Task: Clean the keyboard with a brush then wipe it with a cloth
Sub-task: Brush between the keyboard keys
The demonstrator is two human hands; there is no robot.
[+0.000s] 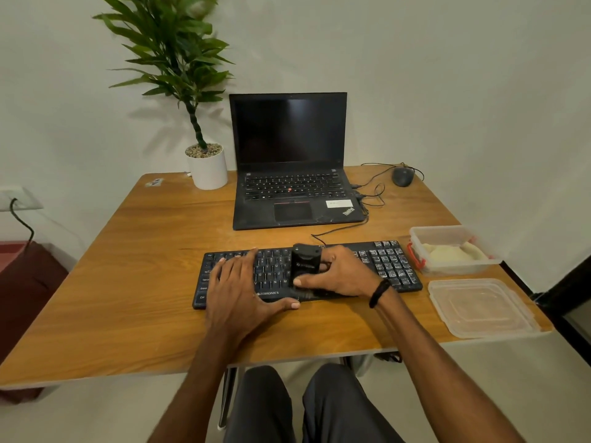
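- keyboard (391,266): black, flat on the table (128,282), near the front edge, straight ahead. Middle keys are hidden under both hands; only the left end and the right key block are clear.
- left hand (243,282): fingers straight and spread, lying flat on the keyboard's left half, thumb along its front edge. Not gripping anything.
- right hand (342,273): wrapped round the brush (305,262), thumb on the near side, fingers curled on the far/right side. Black wristband (379,292) on that wrist.
- brush: black block body, sitting on the keyboard centre. Bristles hidden under the body, so contact with the keys can't be confirmed. Label on top is too blurred to read.
- cloth (447,252): pale wad inside the clear box (460,269), just right of the keyboard. Seen through the cloudy wall, so its folds are unclear.
- lid (479,306): clear, flat on the table in front of the box, at the right edge.
- laptop (287,155): open behind the keyboard, screen dark.
- mouse (402,176): far right, cables tangled beside it.
- plant (208,169): white pot at the far left, top leaves cut off by the frame.
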